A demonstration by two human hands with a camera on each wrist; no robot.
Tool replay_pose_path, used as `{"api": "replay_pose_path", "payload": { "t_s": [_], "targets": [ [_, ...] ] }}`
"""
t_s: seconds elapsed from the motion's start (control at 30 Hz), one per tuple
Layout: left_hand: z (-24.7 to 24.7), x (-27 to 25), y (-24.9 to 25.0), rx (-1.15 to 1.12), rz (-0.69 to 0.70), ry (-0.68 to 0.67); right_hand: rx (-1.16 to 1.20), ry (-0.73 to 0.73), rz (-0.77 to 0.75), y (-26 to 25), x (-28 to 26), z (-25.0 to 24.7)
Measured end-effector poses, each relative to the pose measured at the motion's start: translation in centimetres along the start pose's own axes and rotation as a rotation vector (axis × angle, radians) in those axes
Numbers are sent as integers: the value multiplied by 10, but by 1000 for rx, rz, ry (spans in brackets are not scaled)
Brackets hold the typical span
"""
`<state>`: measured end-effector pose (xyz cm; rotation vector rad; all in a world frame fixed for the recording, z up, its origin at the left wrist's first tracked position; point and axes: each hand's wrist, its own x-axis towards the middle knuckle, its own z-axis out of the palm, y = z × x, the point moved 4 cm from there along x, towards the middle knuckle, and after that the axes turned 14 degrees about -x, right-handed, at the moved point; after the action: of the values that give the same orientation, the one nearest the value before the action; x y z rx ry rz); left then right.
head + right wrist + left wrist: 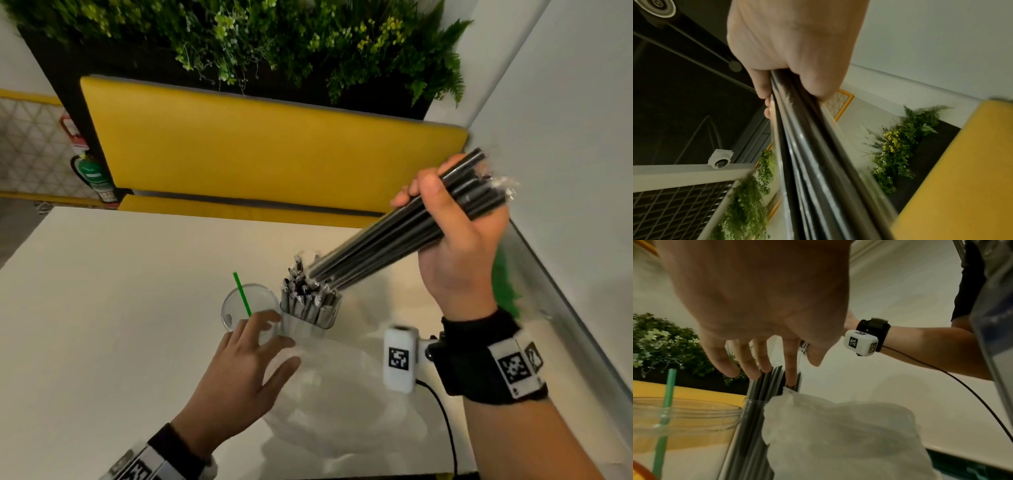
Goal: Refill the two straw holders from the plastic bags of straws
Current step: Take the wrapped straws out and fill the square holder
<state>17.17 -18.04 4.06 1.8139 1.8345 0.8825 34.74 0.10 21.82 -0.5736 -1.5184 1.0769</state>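
Note:
My right hand (455,219) grips a bundle of wrapped black straws (394,233), tilted with its lower end at the mouth of a clear straw holder (310,320) that holds several black straws. In the right wrist view the bundle of black straws (812,162) runs out from my fist. A second clear holder (233,308) to the left contains one green straw (241,293). My left hand (253,349) hovers with spread fingers just in front of both holders, fingertips (756,374) near the straw tops. A crumpled clear plastic bag (329,404) lies on the table before the holders.
The white table (120,308) stretches left. A yellow bench back (260,144) stands behind it, with a plant wall (274,37) above. A white wall (565,120) borders the right side, with something green (503,291) behind my right wrist.

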Motion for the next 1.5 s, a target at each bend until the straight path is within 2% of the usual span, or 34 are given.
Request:
{"api": "replay_pose_path", "payload": {
  "t_s": [0.13, 0.23, 0.37, 0.43, 0.57, 0.67, 0.73, 0.8, 0.87, 0.97, 1.1, 1.17, 1.27, 1.5],
  "targets": [
    [-29, 22, 10, -195, 83, 252, -45, 107, 52, 11, 14, 19],
    [-50, 48, 29, -326, 116, 367, -86, 59, 60, 13, 17, 33],
    [-56, 96, 62, -542, 152, 195, -73, -101, 74, 8, 9, 60],
    [-53, 115, 71, -726, 102, 150, -82, -134, 85, 6, 6, 71],
    [-46, 129, 59, -810, 18, 245, -135, -196, 152, 14, 3, 78],
    [-45, 123, 47, -843, -26, 285, -191, -399, 193, 34, -2, 75],
    [-52, 115, 37, -846, -42, 376, -385, -544, 177, 55, -9, 65],
    [-58, 106, 28, -857, -43, 447, -780, -668, 144, 80, -20, 58],
    [-60, 97, 20, -830, -48, 484, -1148, -827, 25, 108, -33, 58],
    [-57, 87, 8, -851, -79, 559, -1333, -975, -8, 144, -49, 68],
    [-51, 80, -6, -889, -142, 632, -1452, -974, -71, 161, -53, 77],
    [-48, 79, -13, -904, -158, 638, -1432, -975, -138, 163, -51, 78],
    [-45, 84, -22, -919, -145, 645, -1342, -957, -157, 164, -49, 76],
    [-36, 103, -15, -943, -65, 668, -1194, -690, -218, 165, -55, 70]
  ]
}}
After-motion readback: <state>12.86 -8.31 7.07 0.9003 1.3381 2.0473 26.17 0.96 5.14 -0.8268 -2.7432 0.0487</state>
